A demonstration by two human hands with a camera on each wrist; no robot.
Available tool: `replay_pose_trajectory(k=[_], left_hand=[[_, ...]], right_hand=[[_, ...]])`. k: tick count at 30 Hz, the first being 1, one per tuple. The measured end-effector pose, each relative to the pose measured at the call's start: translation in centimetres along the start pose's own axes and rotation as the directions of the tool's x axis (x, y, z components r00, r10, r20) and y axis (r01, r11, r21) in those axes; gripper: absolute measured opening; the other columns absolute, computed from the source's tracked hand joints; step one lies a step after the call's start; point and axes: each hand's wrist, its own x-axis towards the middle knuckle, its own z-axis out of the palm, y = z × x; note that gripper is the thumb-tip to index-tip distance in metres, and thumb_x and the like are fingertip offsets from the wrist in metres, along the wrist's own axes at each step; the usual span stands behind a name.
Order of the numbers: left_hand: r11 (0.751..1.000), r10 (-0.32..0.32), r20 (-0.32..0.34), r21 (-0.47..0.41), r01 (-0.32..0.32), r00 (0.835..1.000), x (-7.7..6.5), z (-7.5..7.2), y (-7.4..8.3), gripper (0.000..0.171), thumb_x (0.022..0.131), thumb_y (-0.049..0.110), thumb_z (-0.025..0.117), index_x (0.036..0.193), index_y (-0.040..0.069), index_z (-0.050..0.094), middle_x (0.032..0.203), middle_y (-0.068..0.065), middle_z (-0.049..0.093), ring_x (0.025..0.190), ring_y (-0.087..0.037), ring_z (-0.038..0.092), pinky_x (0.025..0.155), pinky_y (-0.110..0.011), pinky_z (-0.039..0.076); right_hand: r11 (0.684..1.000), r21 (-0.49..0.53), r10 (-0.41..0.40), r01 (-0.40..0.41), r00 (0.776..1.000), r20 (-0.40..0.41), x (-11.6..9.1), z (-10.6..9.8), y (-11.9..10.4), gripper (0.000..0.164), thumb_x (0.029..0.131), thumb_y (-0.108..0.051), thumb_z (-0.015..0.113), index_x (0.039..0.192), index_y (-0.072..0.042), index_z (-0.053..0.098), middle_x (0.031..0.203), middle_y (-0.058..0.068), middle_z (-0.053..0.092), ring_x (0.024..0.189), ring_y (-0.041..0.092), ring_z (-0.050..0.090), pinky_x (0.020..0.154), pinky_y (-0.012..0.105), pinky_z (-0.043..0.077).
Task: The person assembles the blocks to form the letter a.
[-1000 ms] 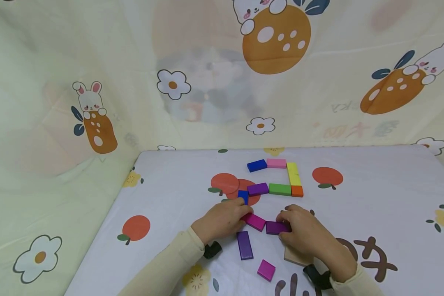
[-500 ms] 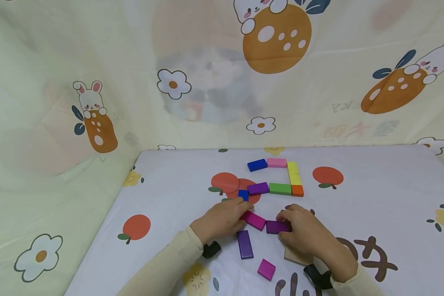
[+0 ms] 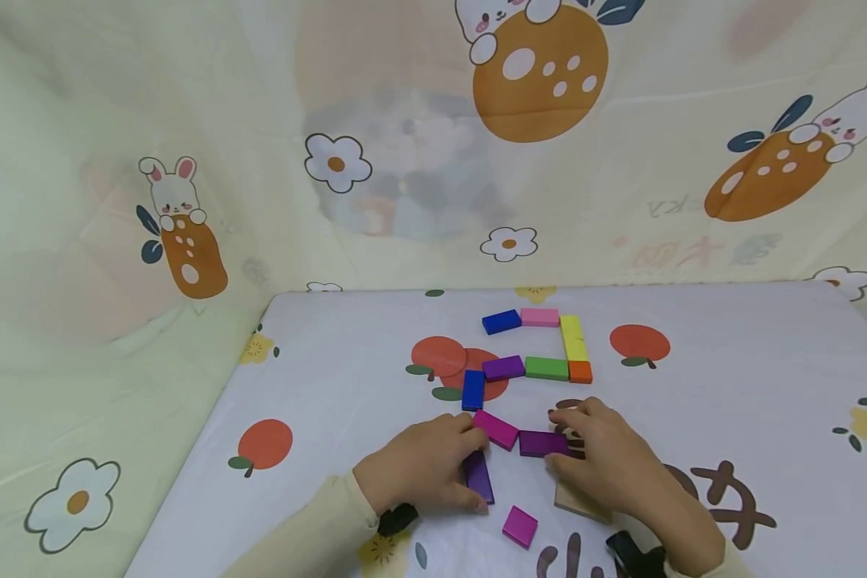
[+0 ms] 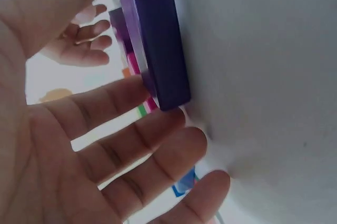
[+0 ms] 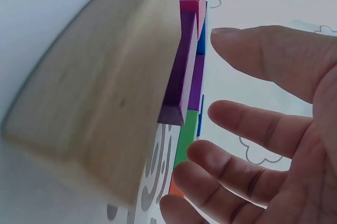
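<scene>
My left hand [image 3: 422,466] spans a dark purple block [image 3: 479,480] lengthwise, thumb at its near end and fingers at its far end. In the left wrist view, the fingertips are right at the end of the purple block [image 4: 158,39]. My right hand [image 3: 607,457] hovers with loosely bent fingers just right of another purple block [image 3: 542,444], holding nothing. That block adjoins a magenta block [image 3: 496,430], and a blue block [image 3: 473,390] stands just above it in a winding line. Under the right hand lies a plain wooden block [image 3: 578,502], large in the right wrist view.
The line continues through purple [image 3: 503,368], green [image 3: 547,369], orange [image 3: 580,372], yellow [image 3: 573,338], pink [image 3: 539,318] and blue [image 3: 502,322] blocks. A small magenta block [image 3: 520,527] lies apart near the front. A patterned cloth covers the table [image 3: 730,385].
My left hand has left the blue and magenta blocks and moved towards me onto the loose dark purple block. My right hand has drawn slightly right, off the purple block's end.
</scene>
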Motion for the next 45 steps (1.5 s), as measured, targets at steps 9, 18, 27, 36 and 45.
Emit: replay_pose_trajectory(k=[9, 18, 27, 36, 45], left_hand=[[0.997, 0.018, -0.010, 0.078, -0.017, 1.000, 0.1, 0.5, 1.0, 0.065, 0.083, 0.053, 0.084, 0.133, 0.018, 0.062, 0.120, 0.005, 0.063, 0.101, -0.009, 0.059, 0.087, -0.025, 0.054], [0.985, 0.171, -0.174, 0.003, -0.173, 0.970, 3.4, -2.1, 2.6, 0.062, 0.090, 0.036, 0.083, 0.138, 0.010, 0.055, 0.123, 0.000, 0.062, 0.108, -0.008, 0.058, 0.096, -0.015, 0.048], [0.987, 0.159, -0.122, 0.020, -0.158, 0.980, 8.2, -3.1, 4.8, 0.059, 0.094, 0.032, 0.080, 0.144, 0.013, 0.055, 0.136, 0.000, 0.061, 0.125, -0.008, 0.057, 0.104, -0.018, 0.047], [0.981, 0.180, -0.084, 0.093, -0.172, 0.980, 10.5, -3.2, 5.5, 0.058, 0.094, 0.034, 0.079, 0.145, 0.017, 0.057, 0.134, 0.002, 0.062, 0.121, -0.007, 0.059, 0.101, -0.019, 0.049], [0.998, 0.067, -0.094, 0.000, -0.068, 0.993, 10.8, -2.3, 5.0, 0.053, 0.099, 0.030, 0.072, 0.148, 0.018, 0.056, 0.139, 0.002, 0.059, 0.120, -0.006, 0.059, 0.101, -0.019, 0.050]], right_hand=[[1.000, 0.017, -0.002, 0.002, 1.000, -0.020, -0.9, -0.3, 0.1, 0.045, 0.081, -0.030, 0.089, 0.121, -0.011, 0.075, 0.110, 0.011, 0.063, 0.098, 0.023, 0.060, 0.084, 0.050, 0.059], [0.993, 0.110, -0.038, 0.040, 0.999, -0.024, -1.5, -0.7, 0.0, 0.057, 0.082, -0.030, 0.089, 0.131, -0.009, 0.070, 0.121, 0.011, 0.066, 0.107, 0.027, 0.066, 0.090, 0.051, 0.059], [0.993, 0.072, -0.082, 0.094, 0.984, -0.156, -1.2, -1.0, 1.6, 0.074, 0.081, -0.020, 0.089, 0.144, 0.000, 0.056, 0.115, 0.014, 0.066, 0.092, 0.022, 0.060, 0.079, 0.043, 0.057], [0.996, -0.058, -0.083, 0.074, 0.983, -0.165, -0.5, -1.5, 2.6, 0.068, 0.076, -0.028, 0.092, 0.129, 0.004, 0.065, 0.106, 0.013, 0.065, 0.085, 0.022, 0.058, 0.072, 0.044, 0.056], [0.999, -0.030, -0.017, 0.014, 0.996, -0.086, 0.9, -2.3, 4.1, 0.071, 0.077, -0.031, 0.092, 0.131, 0.006, 0.064, 0.100, 0.014, 0.066, 0.085, 0.025, 0.061, 0.072, 0.046, 0.058]])
